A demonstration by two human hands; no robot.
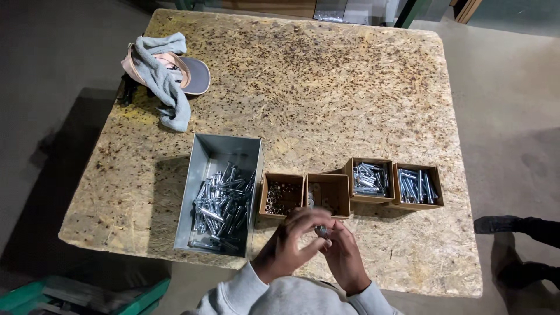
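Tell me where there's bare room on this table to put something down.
The far half of the table is bare, from the cap and cloth rightward. Bare board also lies in front of the two right cardboard boxes. It is crowded near the hands, by the metal bin and the left cardboard boxes.

Worktop [326, 87]: tan pressed-chip board, densely speckled with dark brown flecks. Metal bin [204, 169]: plain grey, holding bright silver bolts [221, 210]. Four cardboard boxes [332, 195]: brown; two hold silver bolts, one holds dull brass-toned nuts. Cap [189, 73]: pink with grey brim. Cloth [160, 79]: pale grey-blue. Sleeves [239, 291]: light grey. Floor [513, 105]: dull grey.
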